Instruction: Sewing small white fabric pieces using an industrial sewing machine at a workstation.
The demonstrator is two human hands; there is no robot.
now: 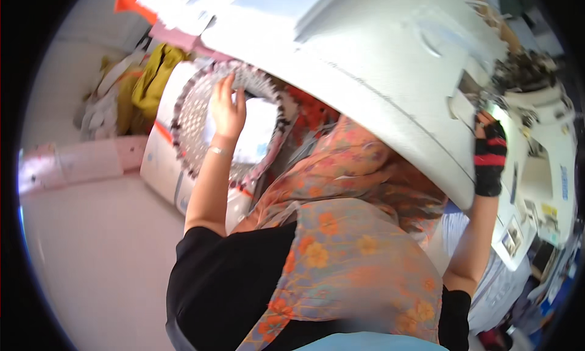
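Observation:
My left hand (228,112) hangs over a round, perforated basket (194,116) with a frilled, dark-dotted rim. Its fingers are stretched out and nothing shows in them. Inside the basket, beside that hand, lies a white piece (259,125) that looks like cloth or paper. My right hand (489,153) wears a black and red fingerless glove. It reaches along the edge of a white work table (390,64), close to the head of a sewing machine (539,107). The fingertips there are small and partly hidden, so I cannot make out whether they hold anything.
A white container (163,159) with an orange stripe stands under the basket. Yellow cloth (155,77) and grey bundles are heaped at the far left. White fabric (177,10) lies on the table's far left end. More pale fabric (496,287) is piled at the lower right.

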